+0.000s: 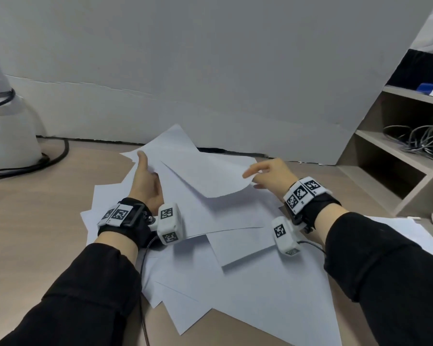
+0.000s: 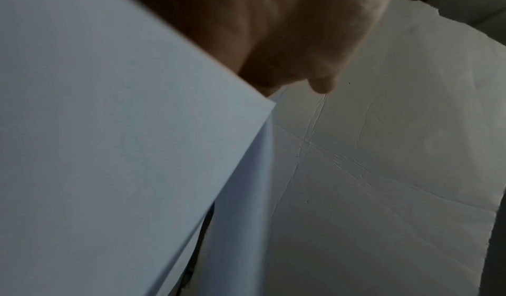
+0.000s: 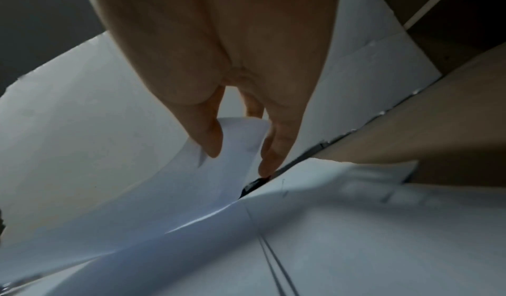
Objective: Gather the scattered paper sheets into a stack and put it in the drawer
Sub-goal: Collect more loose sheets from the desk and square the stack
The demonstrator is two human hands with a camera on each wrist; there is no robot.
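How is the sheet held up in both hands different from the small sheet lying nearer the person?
The held sheet is lifted off the pile and curls at its right corner; the small sheet lies flat. The left hand grips one side of the held sheet and the right hand pinches its corner; nothing touches the small sheet. The held sheet shows more area. Both are plain white paper.

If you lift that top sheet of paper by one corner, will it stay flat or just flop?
Probably flop: the top sheet already curls where the right hand pinches its corner. It looks thin and light, so likely easy to lift. Pushed, it may slide over the loose sheets beneath rather than stay put.
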